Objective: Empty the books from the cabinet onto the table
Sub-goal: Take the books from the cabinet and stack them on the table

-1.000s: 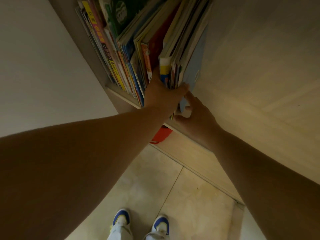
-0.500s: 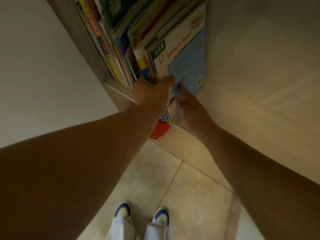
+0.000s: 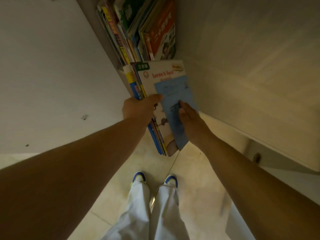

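Note:
A bundle of thin books (image 3: 162, 80), topped by a white cover with red lettering and a pale blue booklet (image 3: 174, 97), hangs out in front of the cabinet. My left hand (image 3: 138, 108) clasps the bundle from its left side, thumb across the white cover. My right hand (image 3: 188, 118) presses flat on the blue booklet from the right. More books (image 3: 138, 30), with an orange cover at their right end, still stand leaning in the cabinet shelf above.
The open cabinet door (image 3: 52, 75) stands on the left, the cabinet's side wall (image 3: 251, 58) on the right, and a lower door with a round knob (image 3: 256, 157) at lower right. Below are a tiled floor (image 3: 199, 170) and my feet in blue-and-white shoes (image 3: 138, 177).
Both hands have drawn the bundle of books out of the shelf and down toward me. The orange-covered book behind it is now exposed.

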